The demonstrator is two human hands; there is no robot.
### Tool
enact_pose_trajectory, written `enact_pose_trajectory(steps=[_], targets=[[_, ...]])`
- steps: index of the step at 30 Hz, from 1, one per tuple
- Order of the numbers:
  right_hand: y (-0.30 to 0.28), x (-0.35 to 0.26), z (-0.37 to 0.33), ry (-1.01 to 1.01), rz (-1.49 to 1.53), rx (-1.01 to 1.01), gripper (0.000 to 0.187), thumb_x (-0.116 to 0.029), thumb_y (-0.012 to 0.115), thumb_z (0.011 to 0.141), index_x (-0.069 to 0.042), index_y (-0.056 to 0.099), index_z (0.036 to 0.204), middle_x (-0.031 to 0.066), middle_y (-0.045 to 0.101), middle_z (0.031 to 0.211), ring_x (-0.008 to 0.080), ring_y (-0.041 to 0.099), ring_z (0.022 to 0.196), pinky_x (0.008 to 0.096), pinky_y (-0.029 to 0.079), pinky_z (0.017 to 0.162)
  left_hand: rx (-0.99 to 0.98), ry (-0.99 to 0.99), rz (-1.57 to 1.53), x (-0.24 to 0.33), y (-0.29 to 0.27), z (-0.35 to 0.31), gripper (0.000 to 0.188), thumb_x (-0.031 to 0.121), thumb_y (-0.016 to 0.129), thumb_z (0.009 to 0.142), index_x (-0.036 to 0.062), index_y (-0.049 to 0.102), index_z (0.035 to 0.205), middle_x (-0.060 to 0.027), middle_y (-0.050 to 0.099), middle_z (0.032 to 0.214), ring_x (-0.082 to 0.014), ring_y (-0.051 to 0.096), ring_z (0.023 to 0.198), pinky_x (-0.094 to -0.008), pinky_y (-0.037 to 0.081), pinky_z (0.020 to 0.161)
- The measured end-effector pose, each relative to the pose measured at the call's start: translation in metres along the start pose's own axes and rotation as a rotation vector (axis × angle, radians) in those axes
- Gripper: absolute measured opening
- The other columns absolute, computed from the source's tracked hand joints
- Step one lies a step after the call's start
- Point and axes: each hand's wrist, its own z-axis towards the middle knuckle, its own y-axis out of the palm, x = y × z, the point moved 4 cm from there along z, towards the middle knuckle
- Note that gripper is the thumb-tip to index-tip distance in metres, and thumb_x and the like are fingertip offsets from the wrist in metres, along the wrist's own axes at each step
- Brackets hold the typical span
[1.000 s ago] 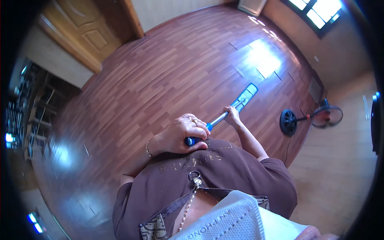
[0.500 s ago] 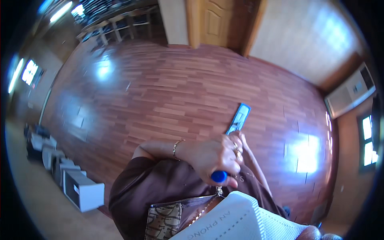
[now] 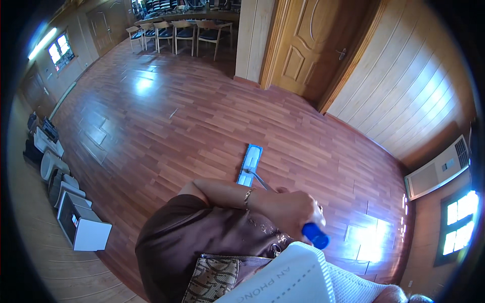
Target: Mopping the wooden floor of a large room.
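Observation:
A flat mop with a blue-edged, pale rectangular head [image 3: 251,157] lies on the wood-look floor ahead of me. Its thin grey handle slopes back toward my body and ends in a blue grip [image 3: 316,235]. My left arm reaches across my front, and my left hand [image 3: 297,209] is closed round the handle just at that blue end. Lower down the shaft, a sliver of my right hand [image 3: 282,190] shows, closed on the handle. The rest of my right hand and arm is hidden behind the left one.
Office machines and a white box-shaped unit [image 3: 93,236] line the left wall. Several chairs [image 3: 194,33] stand by a counter at the back. A wooden door [image 3: 303,50] is ahead right; a tall white air conditioner [image 3: 439,169] and a window [image 3: 458,222] are at the right.
The mop head has moved left across the floor, while the blue handle end and my left hand have shifted right. My right forearm has gone out of sight. The view has also tilted.

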Motion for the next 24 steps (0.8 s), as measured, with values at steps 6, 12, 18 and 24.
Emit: enact_pose_trajectory(steps=[6, 12, 18, 24], targets=[[-0.056, -0.098, -0.07, -0.741, -0.231, 0.232, 0.051, -0.042, 0.049, 0.095, -0.006, 0.045, 0.13, 0.0249, 0.054, 0.125, 0.0361, 0.055, 0.115, 0.0529, 0.044, 0.094, -0.054, -0.177, 0.199, -0.131, 0.058, -0.048, 0.037, 0.035, 0.075, 0.073, 0.0053, 0.054, 0.07, -0.0138, 0.059, 0.07, -0.0369, 0.06, 0.07, -0.0473, 0.044, 0.06], [0.002, -0.151, -0.122, -1.245, -0.56, 0.336, 0.041, -0.046, 0.052, 0.093, -0.005, 0.054, 0.095, 0.0162, 0.063, 0.082, 0.029, 0.062, 0.075, 0.0468, 0.05, 0.074, -0.117, -0.44, 0.029, -0.221, 0.11, -0.086, 0.04, 0.039, 0.075, 0.074, 0.0067, 0.055, 0.065, -0.0134, 0.059, 0.065, -0.0348, 0.061, 0.067, -0.0436, 0.045, 0.06], [0.008, -0.155, -0.129, -1.28, -0.784, 0.454, 0.04, -0.041, 0.052, 0.094, -0.007, 0.048, 0.072, 0.007, 0.06, 0.064, 0.0259, 0.06, 0.065, 0.0438, 0.049, 0.067, 0.013, -0.445, 0.258, -0.278, 0.147, -0.115, 0.016, 0.024, 0.064, 0.072, 0.0098, 0.058, 0.069, -0.0117, 0.062, 0.071, -0.0346, 0.063, 0.074, -0.045, 0.048, 0.064], [-0.004, -0.145, -0.111, -1.243, -0.733, 0.394, 0.036, -0.035, 0.058, 0.092, -0.008, 0.049, 0.07, 0.0064, 0.061, 0.062, 0.0268, 0.062, 0.064, 0.0428, 0.049, 0.069, 0.093, -0.614, 0.321, -0.269, 0.133, -0.129, 0.018, 0.024, 0.062, 0.072, 0.0086, 0.056, 0.066, -0.0141, 0.06, 0.065, -0.0368, 0.062, 0.068, -0.0482, 0.048, 0.06]])
